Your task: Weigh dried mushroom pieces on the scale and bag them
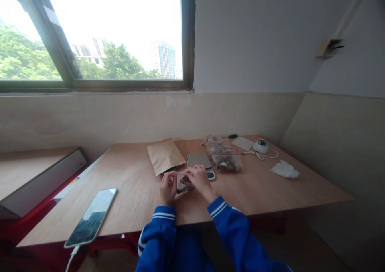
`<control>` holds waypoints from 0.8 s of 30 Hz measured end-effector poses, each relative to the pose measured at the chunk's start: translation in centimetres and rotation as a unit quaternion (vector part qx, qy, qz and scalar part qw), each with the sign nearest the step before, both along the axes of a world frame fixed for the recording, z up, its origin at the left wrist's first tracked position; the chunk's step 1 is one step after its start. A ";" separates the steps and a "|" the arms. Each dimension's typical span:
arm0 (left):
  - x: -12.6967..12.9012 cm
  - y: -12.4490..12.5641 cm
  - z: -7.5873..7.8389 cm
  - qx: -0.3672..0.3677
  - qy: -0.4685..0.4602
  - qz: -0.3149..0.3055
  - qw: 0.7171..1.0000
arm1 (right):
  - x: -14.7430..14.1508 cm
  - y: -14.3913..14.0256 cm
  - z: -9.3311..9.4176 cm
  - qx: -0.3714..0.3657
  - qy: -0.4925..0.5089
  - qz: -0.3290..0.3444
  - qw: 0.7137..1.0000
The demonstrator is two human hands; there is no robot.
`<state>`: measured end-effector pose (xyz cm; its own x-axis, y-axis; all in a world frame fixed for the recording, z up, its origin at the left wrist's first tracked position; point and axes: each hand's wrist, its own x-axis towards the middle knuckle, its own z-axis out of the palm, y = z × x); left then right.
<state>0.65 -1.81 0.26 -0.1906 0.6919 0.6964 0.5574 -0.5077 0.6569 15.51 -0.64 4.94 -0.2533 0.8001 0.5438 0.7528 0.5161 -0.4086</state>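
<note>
A small clear plastic bag with dark brown pieces inside is held upright between my hands, close to the table's front edge. My left hand pinches the bag's top left corner. On the other side, my right hand has its fingers closed on the top right part of the bag. Just behind my right hand lies a kitchen scale, its display partly covered by that hand. A brown kraft paper bag lies flat behind my left hand, its dark opening facing me.
Several filled clear bags lie right of the scale. Further right are a white round device with a cable, a white sheet, a green-handled tool and a crumpled white tissue. A phone on a charging cable lies at the left edge.
</note>
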 end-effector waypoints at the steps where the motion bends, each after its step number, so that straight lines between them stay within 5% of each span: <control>1: 0.0 0.0 0.1 0.000 0.004 -0.006 1.000 | 0.4 0.1 0.0 -0.005 -0.004 -0.005 1.000; 8: 0.2 -0.2 0.3 -0.008 0.033 -0.041 0.999 | 1.3 -0.2 0.5 -0.049 -0.046 -0.003 0.998; 16: 0.0 0.2 -0.1 0.015 0.023 -0.002 1.000 | 2.5 0.3 0.9 -0.069 -0.059 -0.007 0.996; 24: -0.1 0.2 -0.1 0.015 0.025 0.007 1.000 | 3.2 0.2 -0.9 -0.064 -0.007 0.022 0.998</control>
<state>0.53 -1.58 0.18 -0.1656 0.6684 0.7251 0.5960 -0.5180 0.6135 18.68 -0.49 4.02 -0.2963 0.8505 0.4345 0.7374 0.4929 -0.4618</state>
